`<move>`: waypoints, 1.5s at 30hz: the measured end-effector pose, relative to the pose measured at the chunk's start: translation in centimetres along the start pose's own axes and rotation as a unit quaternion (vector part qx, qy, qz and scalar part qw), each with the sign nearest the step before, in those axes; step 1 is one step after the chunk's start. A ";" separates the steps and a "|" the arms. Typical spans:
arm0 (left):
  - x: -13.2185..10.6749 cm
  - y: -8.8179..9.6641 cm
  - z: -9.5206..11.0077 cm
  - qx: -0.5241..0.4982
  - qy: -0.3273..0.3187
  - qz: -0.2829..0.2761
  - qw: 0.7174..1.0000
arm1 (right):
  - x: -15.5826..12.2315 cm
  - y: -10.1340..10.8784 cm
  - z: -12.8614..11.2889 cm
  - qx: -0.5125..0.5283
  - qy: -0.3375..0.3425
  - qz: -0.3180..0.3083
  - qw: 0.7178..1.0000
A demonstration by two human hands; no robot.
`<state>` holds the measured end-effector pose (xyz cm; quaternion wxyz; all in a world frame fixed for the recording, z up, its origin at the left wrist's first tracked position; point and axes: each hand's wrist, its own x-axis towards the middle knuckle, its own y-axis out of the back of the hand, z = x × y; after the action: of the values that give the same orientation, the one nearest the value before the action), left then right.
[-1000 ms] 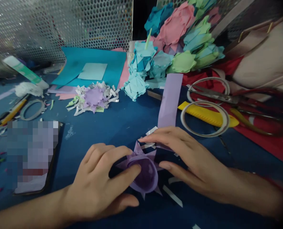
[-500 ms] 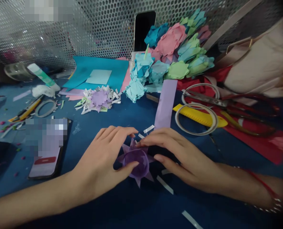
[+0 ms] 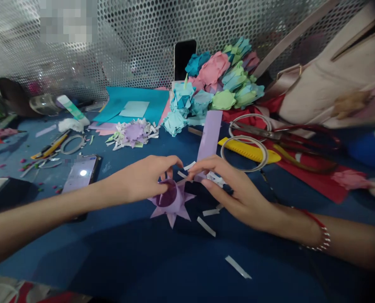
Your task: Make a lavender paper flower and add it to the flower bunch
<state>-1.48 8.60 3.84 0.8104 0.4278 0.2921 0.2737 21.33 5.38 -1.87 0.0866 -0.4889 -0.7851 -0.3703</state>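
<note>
Low over the blue table is a purple paper flower (image 3: 175, 206), a short round tube with pointed petals spread around its base. My left hand (image 3: 146, 176) grips its left and back rim, thumb inside the tube and fingers curled behind. To its right, my right hand (image 3: 238, 191) has bent fingers, the thumb apart from the index finger. The right fingertips come close to a far petal; whether they touch it is unclear. Beyond them lies a flat lilac paper strip (image 3: 210, 132), its near end partly behind the right hand. Small white paper strips (image 3: 206, 226) are scattered nearby.
A fringed paper flower (image 3: 135, 132) and blue sheets (image 3: 111, 99) lie behind. Colourful paper flowers (image 3: 214, 69) are heaped before a standing phone (image 3: 184, 59). Tape rings, scissors (image 3: 274, 134) and a yellow cutter (image 3: 250, 150) sit right; another phone (image 3: 80, 172) lies left, partly under my left forearm.
The purple flower has tipped, so its tube wall shows more. My left hand has turned to hold its rim, and my right fingers have shifted toward the far side. The camera view has shifted.
</note>
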 end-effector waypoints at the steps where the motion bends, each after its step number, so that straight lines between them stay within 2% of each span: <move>1: 0.2 0.2 -0.1 -0.011 0.010 -0.012 1.000 | 0.0 0.0 0.1 0.006 -0.002 0.002 1.000; 4: 0.3 0.6 -0.1 -0.035 0.014 -0.034 0.999 | 0.0 -0.1 0.1 0.015 -0.002 0.002 1.000; 6: 0.2 0.6 0.0 -0.037 -0.001 -0.025 0.999 | -0.1 -0.1 0.0 0.012 0.006 -0.002 1.000; 10: -0.6 0.1 0.3 -0.010 -0.039 0.024 0.999 | -0.2 0.0 -0.2 -0.003 0.019 -0.010 1.000; 13: -1.8 -0.5 0.9 0.058 -0.063 0.073 0.994 | -0.1 0.0 -0.3 -0.008 0.023 -0.002 1.000; 19: -3.9 -1.7 2.4 0.169 -0.124 0.152 0.966 | -0.1 -0.1 -0.5 -0.015 0.027 0.010 0.999; 26: -4.4 -2.4 2.7 0.195 -0.170 0.250 0.933 | -0.2 -0.1 -0.8 -0.030 0.039 0.001 0.999; 32: -4.2 -2.2 3.1 0.169 -0.192 0.273 0.927 | -0.2 -0.3 -1.3 -0.001 0.043 -0.011 0.999; 38: -3.2 -2.9 2.7 0.135 -0.179 0.295 0.929 | -0.3 -0.4 -1.6 0.042 -0.028 0.005 0.999; 45: -3.0 -3.4 3.0 0.195 -0.205 0.307 0.909 | -0.6 -0.5 -1.4 0.047 -0.037 0.002 0.998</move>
<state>-0.72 3.29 3.09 0.6293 0.6923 0.0211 0.3525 20.88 3.92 -1.40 0.0812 -0.4989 -0.8034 -0.3148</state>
